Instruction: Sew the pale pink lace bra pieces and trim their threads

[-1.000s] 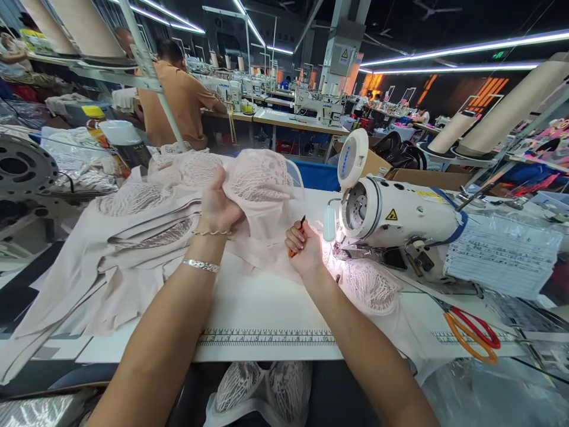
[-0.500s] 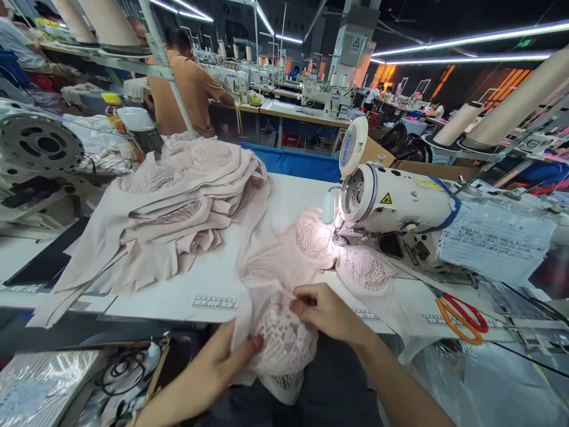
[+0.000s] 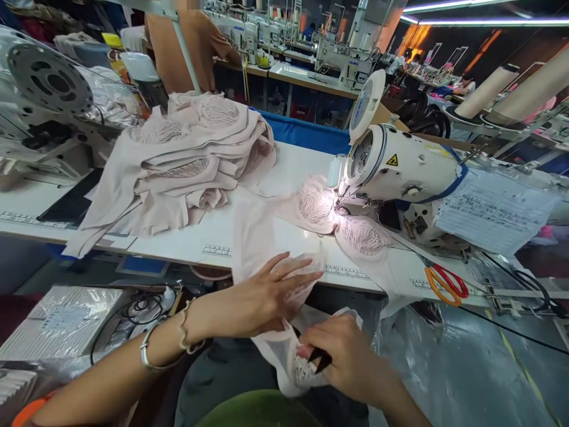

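— Where are the hands right now?

— The left hand (image 3: 262,293) lies flat, fingers spread, pressing the pale pink lace garment (image 3: 284,350) where it hangs over the front edge of the worktop (image 3: 186,243). The right hand (image 3: 344,356) is lower, near the lap, closed on a fold of that same garment, with a small dark tool, likely a thread snip (image 3: 319,359), pinched in its fingers.

— How would you handle that piece well?

— I'd judge the flat hand should keep the fabric taut, so the blade meets only loose thread and never the lace. Short, close cuts; lace snags easily.

— And the rest of the garment?

— It trails up over the worktop to two lace cups under the lit needle of the white sewing machine (image 3: 400,172).

— What else is on the surface?

— A stack of matching pink pieces (image 3: 186,160) at the left, red-and-orange scissors (image 3: 444,283) at the right, a printed ruler strip along the front edge, and a paper sheet (image 3: 493,210) beside the machine.

— The room?

— A dim factory floor with light strips overhead, rows of sewing machines, thread cones, and a person in an orange shirt (image 3: 191,41) at the next bench.
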Available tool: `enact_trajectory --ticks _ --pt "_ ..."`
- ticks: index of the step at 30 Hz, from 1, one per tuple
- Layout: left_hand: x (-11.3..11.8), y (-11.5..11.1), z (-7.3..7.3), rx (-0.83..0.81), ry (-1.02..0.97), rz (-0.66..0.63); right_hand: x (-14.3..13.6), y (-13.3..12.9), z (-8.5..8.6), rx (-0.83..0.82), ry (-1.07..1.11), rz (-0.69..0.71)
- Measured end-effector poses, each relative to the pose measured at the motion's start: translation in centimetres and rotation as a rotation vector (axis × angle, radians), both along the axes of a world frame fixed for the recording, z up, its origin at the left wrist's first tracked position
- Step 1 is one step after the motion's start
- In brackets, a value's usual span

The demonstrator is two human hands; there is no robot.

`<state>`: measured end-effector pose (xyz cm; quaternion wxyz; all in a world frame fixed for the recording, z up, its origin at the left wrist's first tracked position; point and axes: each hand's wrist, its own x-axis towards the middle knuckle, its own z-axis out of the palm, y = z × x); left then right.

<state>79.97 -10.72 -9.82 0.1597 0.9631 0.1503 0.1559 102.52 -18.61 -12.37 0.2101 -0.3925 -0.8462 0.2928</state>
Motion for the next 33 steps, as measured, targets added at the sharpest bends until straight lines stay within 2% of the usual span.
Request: enact_trajectory --ticks 3,6,8,11,13,15,18,21,26,30,33 --pt "-0.9 -0.1 0.6 -0.243 -0.003 -0.095 1.2 -0.3 1.1 -0.181 0.078 0.091" --pt "-2.1 0.4 -0.9 -0.695 -0.009 -0.120 2.2 0.4 0.8 -0.399 0.179 0.127" --pt "-2.5 0.5 -3.0 -1.020 -0.073 -0.006 2.6 1.1 -0.1 -0.498 0.223 0.123" --pt "-2.4 -0.1 -6.2 -1.415 -0.311 0.216 3.0 1.9 -2.1 -0.592 0.314 0.070" --pt "-2.0 -0.9 -7.6 -1.608 -0.484 0.289 3.0 2.3 -3.3 -0.663 0.415 0.012" --pt "-1.3 -1.8 -8.5 -1.753 -0.638 0.309 2.8 2.5 -4.3 -0.732 0.531 -0.040" --pt "-0.3 -2.9 -9.0 -1.858 -0.828 0.291 2.2 2.5 -5.3 -0.848 0.711 -0.076" --pt "0.3 -3.5 -9.0 -1.885 -0.935 0.294 1.4 2.5 -6.0 -0.965 0.923 -0.043" --pt "0.6 -4.1 -8.5 -2.056 -1.051 0.267 0.6 2.4 -6.8 -1.015 1.166 0.029" --pt "0.3 -4.0 -8.3 -2.116 -1.076 0.226 1.2 2.5 -7.0 -0.985 1.171 0.022" --pt "0.5 -3.6 -7.9 -2.119 -1.057 0.197 2.1 3.0 -6.1 -0.962 1.013 0.009"
